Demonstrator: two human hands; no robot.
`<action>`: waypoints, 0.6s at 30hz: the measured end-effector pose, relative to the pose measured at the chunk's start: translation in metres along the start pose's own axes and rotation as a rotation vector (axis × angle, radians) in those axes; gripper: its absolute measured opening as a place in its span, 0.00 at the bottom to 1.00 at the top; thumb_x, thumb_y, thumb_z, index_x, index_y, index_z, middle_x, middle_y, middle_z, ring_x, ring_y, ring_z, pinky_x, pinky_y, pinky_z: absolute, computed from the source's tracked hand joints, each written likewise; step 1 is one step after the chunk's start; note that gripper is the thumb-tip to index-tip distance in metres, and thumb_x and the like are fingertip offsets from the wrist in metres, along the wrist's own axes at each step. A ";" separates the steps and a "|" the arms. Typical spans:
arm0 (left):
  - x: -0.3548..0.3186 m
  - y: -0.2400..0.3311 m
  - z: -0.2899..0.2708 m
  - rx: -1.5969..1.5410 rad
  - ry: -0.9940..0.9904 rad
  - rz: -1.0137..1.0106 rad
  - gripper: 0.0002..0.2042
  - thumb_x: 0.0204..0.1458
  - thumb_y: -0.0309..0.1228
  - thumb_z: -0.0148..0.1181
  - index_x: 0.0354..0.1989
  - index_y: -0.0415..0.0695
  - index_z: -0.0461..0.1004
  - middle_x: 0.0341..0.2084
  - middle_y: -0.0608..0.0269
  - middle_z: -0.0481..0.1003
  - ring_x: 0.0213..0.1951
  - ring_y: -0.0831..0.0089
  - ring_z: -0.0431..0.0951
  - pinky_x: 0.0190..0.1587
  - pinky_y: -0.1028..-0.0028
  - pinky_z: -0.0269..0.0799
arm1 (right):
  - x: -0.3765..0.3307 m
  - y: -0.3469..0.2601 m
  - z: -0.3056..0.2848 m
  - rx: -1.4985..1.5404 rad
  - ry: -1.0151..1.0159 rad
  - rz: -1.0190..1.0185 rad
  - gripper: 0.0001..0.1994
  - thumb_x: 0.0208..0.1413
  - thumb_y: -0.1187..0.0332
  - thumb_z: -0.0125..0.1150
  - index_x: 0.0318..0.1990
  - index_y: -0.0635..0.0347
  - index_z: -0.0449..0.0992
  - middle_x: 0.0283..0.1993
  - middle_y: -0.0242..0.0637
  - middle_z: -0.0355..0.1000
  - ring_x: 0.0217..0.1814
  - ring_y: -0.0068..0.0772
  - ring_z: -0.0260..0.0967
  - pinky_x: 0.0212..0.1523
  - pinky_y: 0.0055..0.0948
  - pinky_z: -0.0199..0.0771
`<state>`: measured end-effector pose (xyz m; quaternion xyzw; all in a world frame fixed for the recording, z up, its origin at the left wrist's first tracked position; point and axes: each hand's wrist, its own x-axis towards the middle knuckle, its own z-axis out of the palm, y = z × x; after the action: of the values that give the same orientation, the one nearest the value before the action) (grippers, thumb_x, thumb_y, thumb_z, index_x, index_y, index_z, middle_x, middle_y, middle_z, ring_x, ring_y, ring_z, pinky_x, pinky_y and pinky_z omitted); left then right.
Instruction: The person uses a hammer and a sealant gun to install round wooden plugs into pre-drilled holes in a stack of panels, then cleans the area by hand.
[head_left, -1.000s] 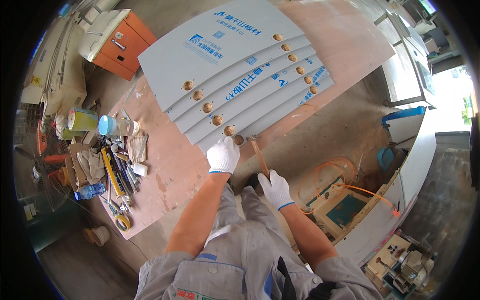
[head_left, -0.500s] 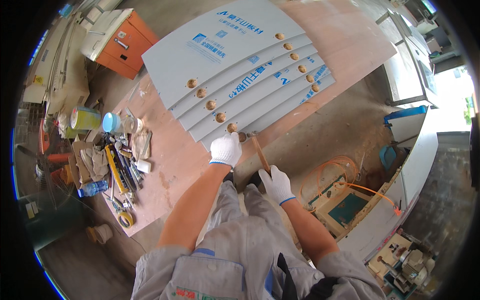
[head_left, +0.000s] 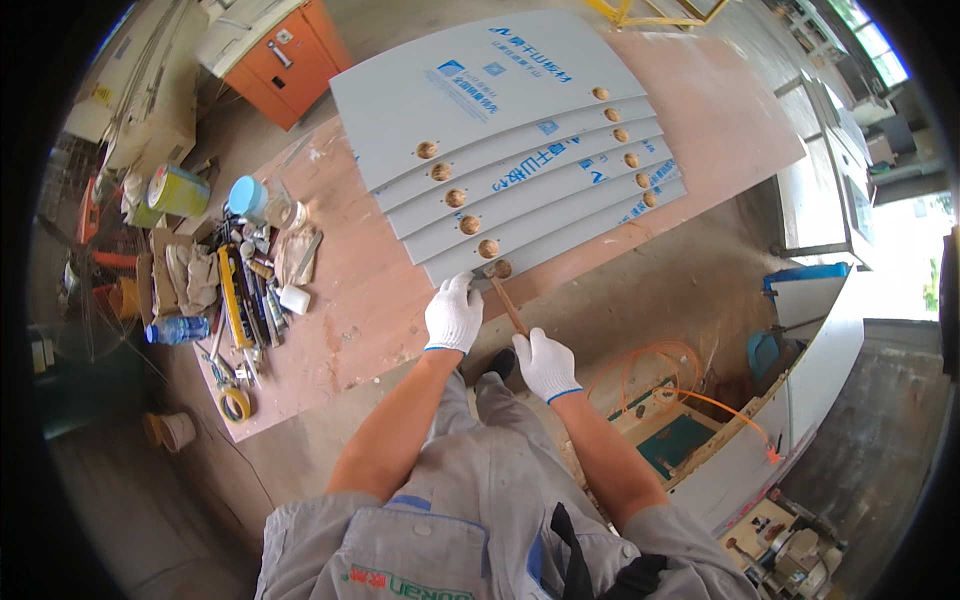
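Several grey panels (head_left: 480, 85) with blue print lie fanned in overlapping steps, each step showing round holes near its edge. My right hand (head_left: 549, 364), in a white knit glove, is closed round the wooden handle of a hammer (head_left: 508, 306). The hammer's head is over the nearest panel's front edge, beside the front-left hole (head_left: 501, 268). My left hand (head_left: 454, 316), gloved alike, is at that panel's near-left corner, fingers bent together close to the hammer head. Whatever those fingertips pinch, if anything, is too small to make out.
The panels rest on a reddish-brown board (head_left: 340, 330). At its left lie tape (head_left: 234, 404), a yellow-handled tool (head_left: 235, 300), a bottle (head_left: 178, 330) and cans. An orange cabinet (head_left: 285, 65) stands far left. On the right are an orange hose (head_left: 725, 402) and a machine (head_left: 800, 565).
The view has shifted, so the panels appear farther right. My left hand has drawn back from beside the front-left hole to the corner edge. The hammer head has come in over the panel edge.
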<state>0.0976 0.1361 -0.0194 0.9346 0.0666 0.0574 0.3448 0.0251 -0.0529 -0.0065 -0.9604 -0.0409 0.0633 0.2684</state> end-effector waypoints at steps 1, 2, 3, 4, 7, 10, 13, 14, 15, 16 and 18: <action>-0.002 0.001 -0.003 -0.034 0.013 -0.002 0.12 0.56 0.29 0.62 0.48 0.44 0.81 0.40 0.50 0.82 0.41 0.52 0.84 0.46 0.58 0.80 | -0.003 0.002 0.001 0.040 0.028 -0.023 0.18 0.69 0.55 0.57 0.31 0.57 0.69 0.21 0.50 0.72 0.24 0.60 0.73 0.25 0.53 0.71; -0.006 -0.002 -0.006 -0.077 0.017 -0.027 0.12 0.56 0.29 0.63 0.48 0.44 0.81 0.39 0.51 0.82 0.41 0.54 0.84 0.45 0.60 0.80 | -0.003 -0.004 -0.006 0.079 0.056 -0.053 0.18 0.69 0.54 0.57 0.31 0.57 0.70 0.21 0.50 0.73 0.24 0.59 0.74 0.25 0.53 0.71; -0.016 -0.003 -0.010 -0.120 0.022 -0.051 0.12 0.55 0.28 0.64 0.48 0.44 0.81 0.38 0.52 0.82 0.41 0.55 0.84 0.45 0.61 0.79 | -0.002 -0.011 -0.011 0.120 0.083 -0.083 0.18 0.69 0.54 0.56 0.31 0.57 0.70 0.21 0.50 0.73 0.24 0.59 0.74 0.25 0.53 0.71; -0.025 -0.006 -0.015 -0.163 0.027 -0.074 0.13 0.55 0.27 0.65 0.48 0.44 0.81 0.37 0.53 0.81 0.40 0.57 0.84 0.44 0.63 0.79 | 0.000 -0.016 -0.012 0.170 0.163 -0.108 0.20 0.70 0.52 0.53 0.31 0.58 0.71 0.22 0.51 0.74 0.24 0.59 0.75 0.25 0.54 0.73; -0.053 -0.010 -0.035 -0.140 0.060 -0.026 0.12 0.53 0.26 0.66 0.47 0.46 0.80 0.35 0.55 0.80 0.35 0.56 0.83 0.39 0.61 0.79 | 0.006 0.015 0.008 -0.135 -0.003 0.034 0.21 0.70 0.50 0.52 0.31 0.58 0.70 0.21 0.52 0.75 0.23 0.59 0.75 0.26 0.54 0.74; -0.089 -0.035 -0.060 -0.172 0.091 -0.143 0.12 0.55 0.25 0.66 0.48 0.43 0.80 0.36 0.53 0.81 0.37 0.59 0.83 0.43 0.64 0.79 | 0.006 0.001 -0.003 0.013 0.040 -0.012 0.23 0.70 0.48 0.51 0.34 0.60 0.73 0.24 0.54 0.76 0.26 0.60 0.77 0.29 0.54 0.76; -0.113 -0.053 -0.097 -0.214 0.130 -0.235 0.11 0.56 0.23 0.65 0.47 0.39 0.80 0.37 0.50 0.81 0.38 0.59 0.84 0.43 0.66 0.80 | 0.007 0.015 0.013 -0.177 -0.096 0.076 0.25 0.71 0.46 0.49 0.35 0.62 0.74 0.27 0.59 0.77 0.30 0.63 0.77 0.33 0.57 0.76; -0.127 -0.062 -0.107 -0.224 0.167 -0.296 0.11 0.56 0.23 0.65 0.47 0.39 0.81 0.38 0.50 0.81 0.39 0.59 0.84 0.44 0.66 0.80 | 0.009 0.009 0.011 -0.137 -0.088 0.067 0.26 0.71 0.45 0.48 0.35 0.62 0.73 0.28 0.60 0.77 0.32 0.66 0.77 0.35 0.60 0.75; -0.135 -0.074 -0.120 -0.227 0.221 -0.357 0.11 0.56 0.23 0.65 0.47 0.39 0.81 0.38 0.50 0.82 0.39 0.59 0.84 0.45 0.66 0.80 | 0.010 -0.007 0.000 -0.105 -0.093 0.067 0.26 0.71 0.46 0.49 0.35 0.63 0.73 0.28 0.61 0.76 0.32 0.68 0.76 0.36 0.61 0.74; -0.135 -0.084 -0.135 -0.205 0.248 -0.350 0.11 0.55 0.25 0.67 0.47 0.41 0.81 0.39 0.50 0.82 0.40 0.58 0.84 0.46 0.65 0.80 | 0.008 0.000 0.004 -0.127 -0.065 -0.016 0.25 0.71 0.46 0.50 0.36 0.63 0.74 0.28 0.61 0.76 0.33 0.69 0.76 0.37 0.63 0.74; -0.139 -0.104 -0.161 -0.116 0.309 -0.327 0.12 0.55 0.27 0.68 0.48 0.43 0.81 0.39 0.50 0.82 0.42 0.55 0.84 0.47 0.64 0.80 | 0.005 -0.015 -0.002 -0.130 -0.070 0.166 0.26 0.70 0.45 0.50 0.38 0.64 0.75 0.31 0.62 0.77 0.36 0.70 0.77 0.41 0.63 0.74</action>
<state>-0.0732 0.2936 0.0261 0.8700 0.2660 0.1468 0.3883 0.0298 -0.0405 0.0026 -0.9730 0.0253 0.1158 0.1980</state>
